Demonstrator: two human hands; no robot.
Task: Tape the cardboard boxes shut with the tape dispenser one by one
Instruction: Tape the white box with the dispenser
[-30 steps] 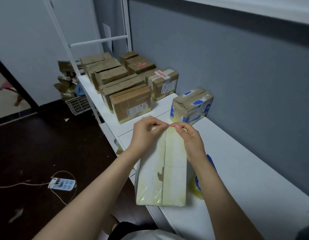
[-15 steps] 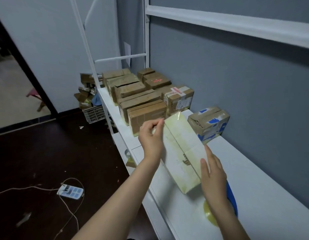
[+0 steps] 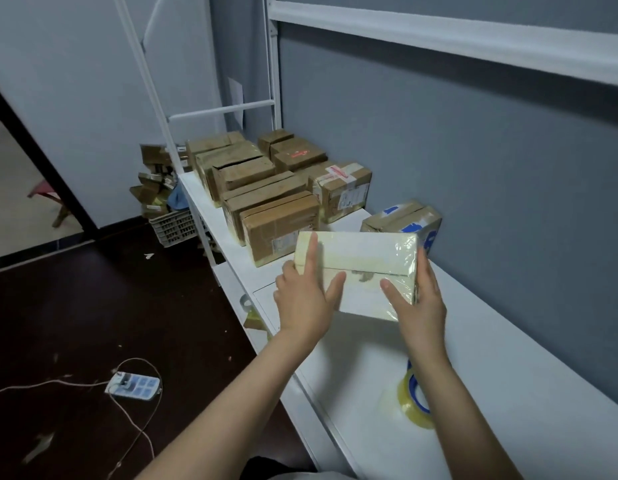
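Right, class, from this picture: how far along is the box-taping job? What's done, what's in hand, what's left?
Done: the pale box shows glossy tape over its seam and right end; the blue-taped box looks sealed. In hand: the left hand and right hand hold the pale box by its ends; the tape roll lies on the table. Left: probably the brown boxes; one at the back shows a gap between flaps.
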